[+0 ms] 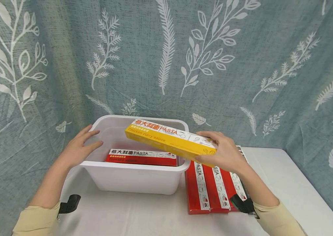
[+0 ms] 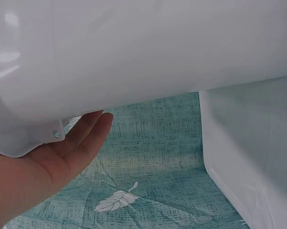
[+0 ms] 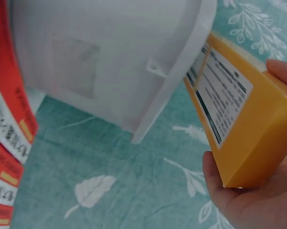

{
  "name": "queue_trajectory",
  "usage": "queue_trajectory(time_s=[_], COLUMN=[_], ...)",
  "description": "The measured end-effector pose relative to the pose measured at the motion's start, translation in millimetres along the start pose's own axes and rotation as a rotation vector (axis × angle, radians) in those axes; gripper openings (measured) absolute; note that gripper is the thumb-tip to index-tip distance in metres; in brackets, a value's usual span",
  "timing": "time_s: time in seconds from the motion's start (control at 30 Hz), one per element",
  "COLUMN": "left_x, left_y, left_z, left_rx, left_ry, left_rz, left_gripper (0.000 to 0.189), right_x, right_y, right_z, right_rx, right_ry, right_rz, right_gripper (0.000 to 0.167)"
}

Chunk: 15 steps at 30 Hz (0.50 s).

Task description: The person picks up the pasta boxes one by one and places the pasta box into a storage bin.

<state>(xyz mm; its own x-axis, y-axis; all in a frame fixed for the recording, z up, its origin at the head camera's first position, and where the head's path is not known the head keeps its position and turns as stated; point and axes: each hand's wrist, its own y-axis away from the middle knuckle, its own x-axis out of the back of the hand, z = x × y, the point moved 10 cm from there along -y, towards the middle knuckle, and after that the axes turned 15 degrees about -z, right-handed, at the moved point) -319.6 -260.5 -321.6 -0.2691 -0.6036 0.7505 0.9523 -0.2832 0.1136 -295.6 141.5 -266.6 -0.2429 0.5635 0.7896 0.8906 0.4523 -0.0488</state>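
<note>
My right hand [image 1: 225,150] grips one end of a yellow pasta box [image 1: 166,139] labelled chicken curry sauce. The box slants over the right side of a white plastic bin [image 1: 136,180], its far end above the opening. In the right wrist view, thumb and fingers clasp the corners of the yellow box [image 3: 258,138]. Inside the bin lies a red tomato sauce pasta box [image 1: 141,158], along the near wall. At the bin's left rim, my left hand [image 1: 79,147] has its fingers loosely extended. In the left wrist view, the left hand [image 2: 52,167] touches the bin's rim.
Several red pasta boxes [image 1: 197,193] lie side by side on the white table [image 1: 154,213], right of the bin; my right forearm partly covers them. A black-patterned edge shows beside them. Behind the table hangs a blue-green curtain [image 1: 142,59] with white leaves.
</note>
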Motion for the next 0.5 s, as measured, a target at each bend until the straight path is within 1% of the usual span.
queue_trajectory(time_s=[0.17,0.33,0.5], left_x=[-0.2,0.0,0.6], left_y=[-1.8,-3.1,-2.9], left_z=[-0.7,-0.8,-0.5], left_rx=[0.009,0.006,-0.001], left_ry=[-0.002,-0.003,0.000], left_rz=[-0.004,-0.007,-0.006], left_gripper=[0.070,0.069,0.069], right_x=[0,-2,-5], right_y=[-10.5,-16.3,-23.6], right_z=[-15,-24,-35], right_rx=[0.044,0.067,0.103], right_ry=[0.046,0.037,0.036], right_rz=[-0.033,-0.080,-0.123], right_gripper=[0.062,0.064,0.059])
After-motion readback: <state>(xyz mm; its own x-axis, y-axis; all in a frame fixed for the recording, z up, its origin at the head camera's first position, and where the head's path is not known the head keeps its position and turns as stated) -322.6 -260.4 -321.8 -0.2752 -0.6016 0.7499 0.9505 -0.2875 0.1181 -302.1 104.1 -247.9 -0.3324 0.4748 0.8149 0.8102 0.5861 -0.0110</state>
